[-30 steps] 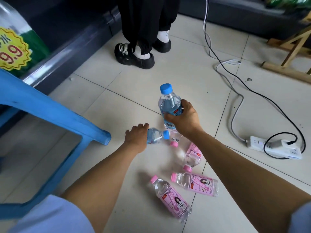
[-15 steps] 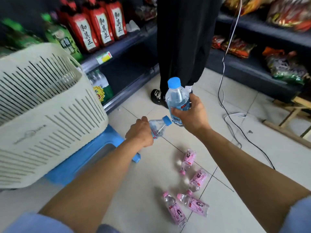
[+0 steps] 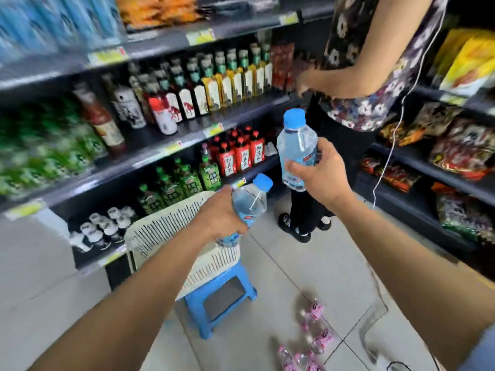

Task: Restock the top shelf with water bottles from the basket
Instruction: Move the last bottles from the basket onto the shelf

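My right hand (image 3: pixel 318 174) grips an upright clear water bottle (image 3: pixel 296 145) with a blue cap, raised in front of the shelves. My left hand (image 3: pixel 218 216) grips a second blue-capped water bottle (image 3: pixel 250 202), tilted with its cap up and to the right. Below my left hand the white slatted basket (image 3: pixel 160 231) rests on a blue plastic stool (image 3: pixel 214 298). The top shelf (image 3: pixel 67 62) runs along the upper left, blurred, with blue-labelled bottles (image 3: pixel 53 20) on it.
Dark shelves full of drinks stand at left, snack shelves at right. A person in a floral top and black trousers (image 3: pixel 356 103) stands in the aisle just behind my hands. Several pink-labelled bottles (image 3: pixel 313 338) lie on the tiled floor. A white cable (image 3: pixel 391 145) hangs at right.
Both hands have lifted their bottles from near the floor to shelf height. The view has tilted up from the floor to the shelves, and the basket now sits below my left hand.
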`<state>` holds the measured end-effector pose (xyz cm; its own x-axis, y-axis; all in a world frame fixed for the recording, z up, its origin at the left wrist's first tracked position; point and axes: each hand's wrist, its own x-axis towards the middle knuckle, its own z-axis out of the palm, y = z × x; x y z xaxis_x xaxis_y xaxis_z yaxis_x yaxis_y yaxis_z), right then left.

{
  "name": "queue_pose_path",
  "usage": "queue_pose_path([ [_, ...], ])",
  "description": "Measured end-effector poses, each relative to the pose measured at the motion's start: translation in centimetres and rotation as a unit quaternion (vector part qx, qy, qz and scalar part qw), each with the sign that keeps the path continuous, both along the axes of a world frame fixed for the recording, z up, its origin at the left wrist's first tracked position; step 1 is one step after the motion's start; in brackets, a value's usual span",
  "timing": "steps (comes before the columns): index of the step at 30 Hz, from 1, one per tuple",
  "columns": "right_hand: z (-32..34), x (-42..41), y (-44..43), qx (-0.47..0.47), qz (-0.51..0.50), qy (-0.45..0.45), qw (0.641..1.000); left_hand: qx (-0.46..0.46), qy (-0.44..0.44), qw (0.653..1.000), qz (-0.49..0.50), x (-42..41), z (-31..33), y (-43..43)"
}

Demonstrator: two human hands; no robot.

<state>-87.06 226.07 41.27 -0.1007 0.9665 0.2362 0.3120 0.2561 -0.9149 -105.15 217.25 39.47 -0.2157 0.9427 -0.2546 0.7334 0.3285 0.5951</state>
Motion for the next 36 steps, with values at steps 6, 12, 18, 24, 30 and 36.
queue_pose_path([
  [6, 9.7, -1.4, -2.6, 0.004, 0.105, 0.068, 0.992, 0.064, -0.176, 0.981, 0.056, -1.9, 10.7, -6.4],
  [12, 12.8, -4.3, -4.9, -0.053, 0.218, 0.123, 0.967, 0.092, -0.277, 0.951, 0.103, -2.8, 14.8, -12.9],
  [18, 13.7, -9.4, -6.2, -0.094, 0.3, 0.136, 0.94, 0.127, -0.29, 0.935, 0.157, -5.4, 15.8, -16.5],
  [24, 14.8, -15.3, -6.3, -0.15, 0.374, 0.14, 0.905, 0.156, -0.289, 0.925, 0.191, -10.1, 16.8, -17.7],
  [30, 15.3, -21.2, -5.2, -0.246, 0.394, 0.192, 0.864, 0.184, -0.275, 0.923, 0.198, -15.5, 17.9, -16.8],
  [36, 15.1, -26.3, -4.1, -0.384, 0.379, 0.314, 0.781, 0.194, -0.274, 0.921, 0.195, -19.8, 18.2, -16.1],
])
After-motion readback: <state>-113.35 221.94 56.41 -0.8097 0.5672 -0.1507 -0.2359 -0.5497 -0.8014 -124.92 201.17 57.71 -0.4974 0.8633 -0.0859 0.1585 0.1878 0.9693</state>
